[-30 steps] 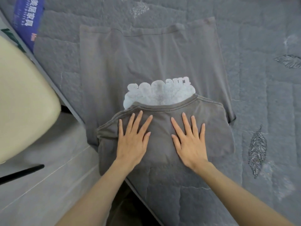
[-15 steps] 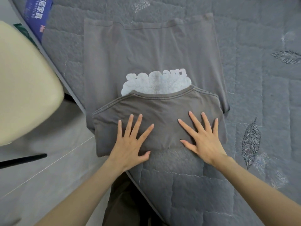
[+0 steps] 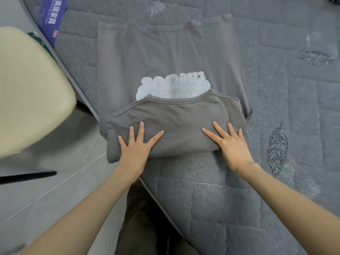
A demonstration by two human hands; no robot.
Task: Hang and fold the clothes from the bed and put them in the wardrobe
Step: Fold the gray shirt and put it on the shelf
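A grey quilted bed cover (image 3: 287, 100) stitched with leaf motifs (image 3: 276, 150) fills most of the view, its edge running diagonally down the left side above a pale floor (image 3: 47, 196). On it, directly ahead of the person, lies a grey T-shirt (image 3: 165, 52) with its long axis pointing straight away from them. The hem is at the far end, and the neckline end has been turned up over the body so the collar (image 3: 184, 101) faces away and half covers a white print (image 3: 173, 85). The crease of that fold is the edge nearest the person. The left hand (image 3: 135, 150) and right hand (image 3: 231, 146) both lie palm down on the folded flap just above the crease, fingers straight and spread, pressing and gripping nothing. They sit at matching distances either side of the shirt's centre line, so neither is nearer. The next fold would probably go the same way, lifting the creased edge towards the hem. The shirt's near left corner seems to hang over the bed edge. Further left are a cream chair seat (image 3: 27, 89), a black bar (image 3: 27, 176) and a blue label (image 3: 51, 17).
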